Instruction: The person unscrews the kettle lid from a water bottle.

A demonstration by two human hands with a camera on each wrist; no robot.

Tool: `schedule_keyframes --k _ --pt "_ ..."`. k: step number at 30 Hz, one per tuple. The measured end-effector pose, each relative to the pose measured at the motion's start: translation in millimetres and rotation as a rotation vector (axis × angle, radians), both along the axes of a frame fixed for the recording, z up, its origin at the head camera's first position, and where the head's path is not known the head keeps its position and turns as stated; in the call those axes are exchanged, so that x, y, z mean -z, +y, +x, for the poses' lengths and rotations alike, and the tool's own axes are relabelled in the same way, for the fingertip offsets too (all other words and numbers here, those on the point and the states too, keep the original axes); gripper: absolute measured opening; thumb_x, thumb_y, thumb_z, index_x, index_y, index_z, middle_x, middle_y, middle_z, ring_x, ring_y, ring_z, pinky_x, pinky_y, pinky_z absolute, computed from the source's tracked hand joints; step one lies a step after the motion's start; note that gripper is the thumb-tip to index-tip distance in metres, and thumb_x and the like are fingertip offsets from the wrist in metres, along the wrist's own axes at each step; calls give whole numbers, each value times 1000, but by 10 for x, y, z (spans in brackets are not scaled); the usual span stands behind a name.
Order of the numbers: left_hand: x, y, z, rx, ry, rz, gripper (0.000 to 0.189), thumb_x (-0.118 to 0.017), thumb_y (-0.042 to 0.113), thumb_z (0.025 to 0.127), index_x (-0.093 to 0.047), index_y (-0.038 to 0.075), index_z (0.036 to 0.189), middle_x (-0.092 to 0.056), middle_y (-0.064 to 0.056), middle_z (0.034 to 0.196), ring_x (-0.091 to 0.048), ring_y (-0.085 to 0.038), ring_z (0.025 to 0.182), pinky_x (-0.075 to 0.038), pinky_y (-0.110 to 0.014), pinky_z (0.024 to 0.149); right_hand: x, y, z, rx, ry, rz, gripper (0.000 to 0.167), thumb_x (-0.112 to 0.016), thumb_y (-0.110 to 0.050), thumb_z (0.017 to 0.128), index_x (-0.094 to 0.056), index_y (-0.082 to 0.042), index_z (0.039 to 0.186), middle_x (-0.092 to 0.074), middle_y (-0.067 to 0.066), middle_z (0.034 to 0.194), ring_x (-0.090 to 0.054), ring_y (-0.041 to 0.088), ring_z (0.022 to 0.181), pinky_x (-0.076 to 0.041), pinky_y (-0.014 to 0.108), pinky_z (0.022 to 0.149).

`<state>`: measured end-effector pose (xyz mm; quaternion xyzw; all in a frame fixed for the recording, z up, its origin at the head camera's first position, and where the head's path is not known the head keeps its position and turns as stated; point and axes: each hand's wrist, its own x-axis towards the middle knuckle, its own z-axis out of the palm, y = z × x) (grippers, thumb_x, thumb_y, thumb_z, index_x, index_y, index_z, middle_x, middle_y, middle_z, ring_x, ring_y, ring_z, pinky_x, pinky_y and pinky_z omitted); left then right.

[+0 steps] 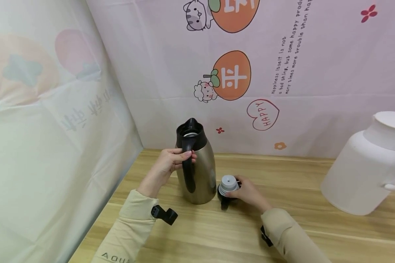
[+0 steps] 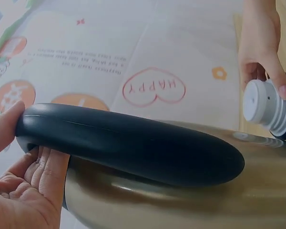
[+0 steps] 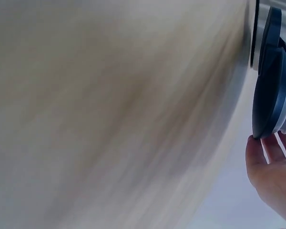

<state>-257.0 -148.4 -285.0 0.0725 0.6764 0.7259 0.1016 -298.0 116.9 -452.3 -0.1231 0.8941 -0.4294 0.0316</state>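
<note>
A steel vacuum jug [image 1: 204,175] with a black collar stands upright on the wooden table, its top uncovered. My left hand [image 1: 167,163] grips the upper part of its black handle [image 2: 128,140], thumb on one side and fingers curled through the gap. Just right of the jug's base, my right hand [image 1: 251,195] holds the jug lid [image 1: 228,183] between thumb and fingers. The lid is upside down, with its white ribbed stopper [image 2: 261,102] facing up and its black cap [image 3: 269,95] below. Whether the cap touches the table, I cannot tell.
A large white jug [image 1: 360,171] with a handle stands at the right of the table [image 1: 210,233]. Behind the table hangs a printed cloth [image 1: 171,73], and another pale cloth [image 1: 46,153] closes off the left side.
</note>
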Motion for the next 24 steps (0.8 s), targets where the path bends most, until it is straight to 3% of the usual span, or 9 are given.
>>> schedule_keyframes --k 8,11,14,20,24 --pt "5 -265 -79 -4 22 -3 24 -56 9 95 -60 -7 112 -72 8 83 -70 -3 78 -55 -16 76 -76 -214 -89 -6 -19 -29 72 -82 -19 74 -49 7 132 -59 23 125 -55 37 117 -44 50 100" --pt "11 -343 -106 12 24 -19 26 -56 8 95 -59 -9 114 -72 8 84 -70 -3 79 -55 -16 76 -73 -294 -122 7 -4 -20 72 -82 -18 73 -50 8 131 -59 24 125 -55 38 118 -44 50 100" --pt "17 -407 -130 13 29 -15 24 -55 8 95 -60 -7 113 -72 7 84 -70 -3 79 -55 -16 77 -56 -384 -152 16 8 -31 72 -83 -17 71 -51 8 130 -59 25 125 -54 39 118 -44 50 101" --pt "16 -481 -181 8 40 -7 12 -55 8 95 -67 6 97 -72 7 84 -70 -4 79 -54 -17 80 38 -535 -184 42 27 -81 68 -84 -13 68 -55 7 127 -60 24 120 -56 37 114 -44 49 100" --pt "15 -537 -199 3 45 -29 13 -56 9 95 -67 4 100 -72 8 83 -70 -2 79 -54 -16 79 103 -617 -199 44 42 -86 66 -85 -11 67 -57 7 124 -61 23 117 -57 36 111 -45 49 99"
